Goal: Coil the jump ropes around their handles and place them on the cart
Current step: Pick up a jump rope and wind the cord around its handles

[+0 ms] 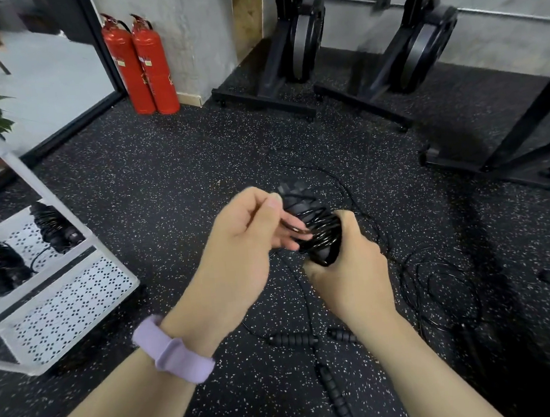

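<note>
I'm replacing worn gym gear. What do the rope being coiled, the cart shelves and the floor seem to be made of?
Rope: thin glossy black cord, probably plastic-coated; its coils catch highlights. Cart: white-painted sheet metal by the look, with punched hole patterns and folded rims. Floor: matte black with white flecks, likely rubber gym flooring.

Single head-worn wide-angle view, looking forward and down, close over hands, floor (pixel 165 184) beyond.

Right hand (pixel 345 268) grips with curled fingers; left hand (pixel 246 234) pinches.
</note>
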Demonstrator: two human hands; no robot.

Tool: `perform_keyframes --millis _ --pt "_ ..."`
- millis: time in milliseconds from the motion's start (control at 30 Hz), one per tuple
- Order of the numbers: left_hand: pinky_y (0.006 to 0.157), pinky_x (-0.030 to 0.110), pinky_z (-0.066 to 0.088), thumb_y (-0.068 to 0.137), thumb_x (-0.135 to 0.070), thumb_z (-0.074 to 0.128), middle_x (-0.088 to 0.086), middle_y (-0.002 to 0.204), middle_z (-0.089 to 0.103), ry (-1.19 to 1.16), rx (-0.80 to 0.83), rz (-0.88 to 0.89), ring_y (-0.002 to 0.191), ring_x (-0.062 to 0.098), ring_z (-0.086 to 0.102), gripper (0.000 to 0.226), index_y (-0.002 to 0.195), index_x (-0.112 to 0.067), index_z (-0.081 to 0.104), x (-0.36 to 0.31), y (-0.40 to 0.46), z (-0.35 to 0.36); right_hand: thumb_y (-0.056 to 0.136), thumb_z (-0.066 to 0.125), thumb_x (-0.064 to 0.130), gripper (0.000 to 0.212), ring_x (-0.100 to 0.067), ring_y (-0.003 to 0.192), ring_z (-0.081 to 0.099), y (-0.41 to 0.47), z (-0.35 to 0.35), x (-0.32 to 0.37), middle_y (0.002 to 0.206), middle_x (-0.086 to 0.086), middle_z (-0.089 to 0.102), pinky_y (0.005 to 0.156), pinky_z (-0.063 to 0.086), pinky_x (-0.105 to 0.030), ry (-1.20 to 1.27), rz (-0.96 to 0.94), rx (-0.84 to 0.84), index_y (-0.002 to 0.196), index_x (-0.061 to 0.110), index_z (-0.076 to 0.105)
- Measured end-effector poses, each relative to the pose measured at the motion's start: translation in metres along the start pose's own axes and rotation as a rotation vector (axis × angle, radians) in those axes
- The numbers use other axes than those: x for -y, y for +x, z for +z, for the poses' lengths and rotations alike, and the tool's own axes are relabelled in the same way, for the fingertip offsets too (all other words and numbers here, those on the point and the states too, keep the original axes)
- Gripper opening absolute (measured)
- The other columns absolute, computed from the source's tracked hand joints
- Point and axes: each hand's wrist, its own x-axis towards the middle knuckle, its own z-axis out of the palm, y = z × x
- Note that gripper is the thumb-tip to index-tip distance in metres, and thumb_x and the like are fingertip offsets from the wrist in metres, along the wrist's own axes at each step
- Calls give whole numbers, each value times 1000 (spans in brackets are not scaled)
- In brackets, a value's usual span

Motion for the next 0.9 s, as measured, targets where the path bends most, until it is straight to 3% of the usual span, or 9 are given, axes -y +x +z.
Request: perform_keyframes --millis 100,200,300,400,467,567,700,833,900 --pt "71 36 46 107 -16 44 3 74 66 -34 22 -74 72 18 60 35 75 -12 59 1 -8 15 84 72 28 48 -30 72 59 1 1 -3 90 -5 64 61 43 -36 -165 -41 -38 119 26 39" --pt "67 33 34 105 -16 45 -2 64 51 -325 -14 -233 63 13 44 48 58 -21 51 -5 -4 21 87 71 29 54 -27 70 51 0 -1 1 93 -5 58 61 38 -35 -266 -49 -18 127 25 36" --pt "74 36 33 100 -28 53 -3 68 47 -407 84 -244 68 14 40 39 61 -23 51 -11 -4 15 86 75 30 69 -27 77 60 -2 -1 1 101 -6 61 62 41 -34 -292 -113 23 140 24 32" --pt "85 37 38 90 -32 59 0 80 61 -249 75 -140 82 17 47 24 70 -23 68 -15 -1 1 85 73 26 81 -28 90 66 -3 -1 -2 110 -5 63 66 45 -34 -279 -176 152 149 23 24" --pt "87 31 49 92 -24 61 -1 99 73 -129 14 -99 92 14 58 16 92 -26 77 -13 5 -8 85 72 26 87 -28 96 66 -4 1 -2 116 -4 64 72 46 -35 -312 -217 234 154 24 19" --pt "98 30 50 94 -19 68 -14 111 65 165 -79 -66 105 7 58 42 130 -42 63 0 9 -10 85 71 27 86 -28 102 66 -8 6 3 122 -1 63 77 49 -37 -363 -289 304 154 26 19" --pt "96 18 39 82 -44 80 -5 123 41 401 -185 -67 114 8 52 73 142 -59 42 10 15 -11 87 70 28 86 -28 104 66 -13 13 8 129 1 61 78 52 -39 -390 -357 338 155 24 17" --pt "84 26 54 90 -25 76 -1 101 71 358 -185 -147 88 15 71 84 153 -51 27 22 19 -9 90 70 25 103 -28 109 63 -22 20 15 133 -3 57 81 50 -38 -480 -373 386 163 14 -3" --pt "76 35 61 98 -8 62 6 95 75 292 -271 -162 77 20 76 77 156 -43 25 25 24 -11 90 70 22 94 -27 108 62 -29 20 17 130 -4 57 76 47 -38 -505 -396 369 158 9 7"
